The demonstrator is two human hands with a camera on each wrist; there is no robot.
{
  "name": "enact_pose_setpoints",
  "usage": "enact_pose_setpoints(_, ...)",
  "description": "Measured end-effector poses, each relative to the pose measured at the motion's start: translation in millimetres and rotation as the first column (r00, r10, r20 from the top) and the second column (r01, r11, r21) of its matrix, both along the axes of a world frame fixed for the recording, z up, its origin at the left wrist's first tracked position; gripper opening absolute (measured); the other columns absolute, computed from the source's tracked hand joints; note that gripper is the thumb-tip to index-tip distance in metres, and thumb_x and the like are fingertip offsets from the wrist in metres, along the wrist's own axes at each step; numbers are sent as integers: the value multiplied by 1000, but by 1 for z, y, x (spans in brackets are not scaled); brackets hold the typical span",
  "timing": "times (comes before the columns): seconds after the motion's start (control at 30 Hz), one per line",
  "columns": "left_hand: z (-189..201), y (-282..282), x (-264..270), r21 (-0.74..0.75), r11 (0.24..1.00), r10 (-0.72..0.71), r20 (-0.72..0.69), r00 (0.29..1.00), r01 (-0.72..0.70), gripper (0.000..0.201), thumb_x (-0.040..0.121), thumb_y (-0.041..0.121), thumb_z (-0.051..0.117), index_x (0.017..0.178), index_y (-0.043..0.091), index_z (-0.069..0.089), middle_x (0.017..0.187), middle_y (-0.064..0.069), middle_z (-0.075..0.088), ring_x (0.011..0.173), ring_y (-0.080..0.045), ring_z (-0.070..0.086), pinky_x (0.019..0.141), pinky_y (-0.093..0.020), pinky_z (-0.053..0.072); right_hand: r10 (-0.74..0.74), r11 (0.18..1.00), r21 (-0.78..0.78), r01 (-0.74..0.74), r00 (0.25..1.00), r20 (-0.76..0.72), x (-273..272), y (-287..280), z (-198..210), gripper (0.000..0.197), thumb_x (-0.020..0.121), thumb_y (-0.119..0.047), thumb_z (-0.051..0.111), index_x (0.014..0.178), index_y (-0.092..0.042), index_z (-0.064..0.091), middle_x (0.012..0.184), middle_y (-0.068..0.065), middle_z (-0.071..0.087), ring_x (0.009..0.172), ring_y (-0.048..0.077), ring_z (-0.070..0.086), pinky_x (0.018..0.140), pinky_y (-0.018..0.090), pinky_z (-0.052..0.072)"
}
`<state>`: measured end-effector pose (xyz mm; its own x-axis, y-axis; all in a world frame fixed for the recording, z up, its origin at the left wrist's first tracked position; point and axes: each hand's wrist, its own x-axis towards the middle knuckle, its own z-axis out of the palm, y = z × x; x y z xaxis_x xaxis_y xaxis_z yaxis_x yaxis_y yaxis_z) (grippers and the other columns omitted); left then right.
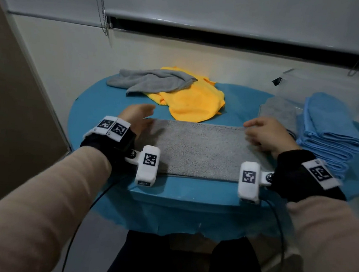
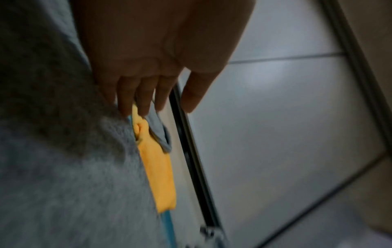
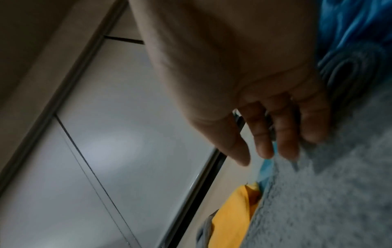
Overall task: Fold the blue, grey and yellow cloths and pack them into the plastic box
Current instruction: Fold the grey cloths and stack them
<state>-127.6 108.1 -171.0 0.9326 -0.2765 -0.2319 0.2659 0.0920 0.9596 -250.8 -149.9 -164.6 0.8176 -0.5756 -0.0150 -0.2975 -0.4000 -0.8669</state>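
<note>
A grey cloth (image 1: 197,150) lies folded into a long strip on the blue table (image 1: 103,97) in front of me. My left hand (image 1: 143,114) is at the strip's left end with straight fingers and holds nothing. In the left wrist view its fingertips (image 2: 125,110) reach the cloth's (image 2: 63,167) far edge. My right hand (image 1: 251,129) rests on the far right corner. Its fingers (image 3: 286,151) touch the cloth (image 3: 328,193) and the thumb stands apart. A yellow cloth (image 1: 190,99) lies crumpled behind, with another grey cloth (image 1: 151,81) draped over it.
A stack of folded blue cloths (image 1: 327,137) sits at the right, beside a folded grey cloth (image 1: 279,111). The clear plastic box (image 1: 324,84) stands behind them at the back right. A wall and a window blind close off the far side.
</note>
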Motion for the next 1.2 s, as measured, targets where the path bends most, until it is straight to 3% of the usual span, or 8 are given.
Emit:
enact_pose_setpoints(0.07, 12, -12, -14, 306, 939, -198, 113, 974, 155, 35, 96, 20, 49, 129, 7, 53, 136, -10, 50, 105, -20, 50, 88, -28, 37, 77, 995, -57, -86, 987, -142, -16, -3, 1, 15, 89, 0, 56, 92, -14, 60, 71, 5, 50, 55, 12, 40, 45, 18, 32)
enact_pose_setpoints(0.17, 26, -30, -33, 768, 590, -562, 169, 810, 249, 35, 94, 21, 55, 127, 11, 57, 124, -4, 56, 115, -20, 50, 93, -25, 38, 92, 976, -169, -139, 962, -255, -27, -3, 0, 25, 85, 2, 62, 109, -5, 62, 84, 5, 55, 61, 8, 42, 48, 17, 34)
enact_pose_setpoints(0.33, 28, -50, -47, 964, 10, -820, -144, 554, 266, 53, 89, 29, 62, 139, 18, 45, 137, -2, 51, 115, -17, 51, 92, -27, 37, 66, 957, -233, -173, 911, -407, -35, -3, 0, 40, 81, -4, 71, 118, -11, 58, 92, 5, 57, 65, 15, 48, 50, 22, 32)
enact_pose_setpoints(0.53, 26, -56, -44, 971, -168, -844, -230, 484, 169, 78, 91, 37, 57, 151, 15, 12, 152, -6, 30, 137, -21, 32, 107, -29, 29, 105, 966, -191, -174, 940, -325, -38, 5, 0, 53, 76, 2, 72, 124, -15, 57, 122, 6, 54, 103, 23, 53, 70, 23, 40)
enact_pose_setpoints(0.77, 26, -54, -43, 977, -32, -857, -135, 497, 210, 57, 96, 45, 42, 143, 12, 36, 141, -7, 44, 128, -24, 43, 103, -34, 34, 94, 987, -122, -101, 994, -59, -27, 29, 19, 57, 74, 5, 67, 130, -5, 55, 127, 8, 56, 109, 15, 50, 93, 24, 38)
enact_pose_setpoints(0.9, 33, -54, -40, 674, 592, -661, 91, 745, 442, 64, 94, 57, 31, 134, 9, 46, 125, -14, 55, 106, -27, 56, 89, -36, 46, 252, 965, -74, -253, 968, -13, -11, 64, 36, 42, 79, -1, 62, 120, 8, 55, 89, 15, 57, 72, 23, 55, 63, 30, 43)
enact_pose_setpoints(0.97, 38, -53, -43, 347, 768, -600, 92, 795, 539, 55, 95, 56, 30, 118, 12, 53, 97, -12, 61, 75, -22, 64, 69, -30, 52, 353, 935, -35, -353, 936, -16, -4, 90, 41, 37, 82, -1, 59, 119, 5, 53, 76, 11, 50, 54, 17, 51, 48, 23, 40)
enact_pose_setpoints(1.2, 33, -14, -29, 143, 855, -510, 50, 859, 499, 31, 97, 29, 44, 81, 10, 62, 66, -7, 63, 51, -17, 61, 51, -21, 51, 511, 763, 345, -547, 837, 196, 13, 129, 30, 77, 90, 2, 55, 150, -23, 12, 104, -1, 56, 64, 20, 66, 69, 35, 57)
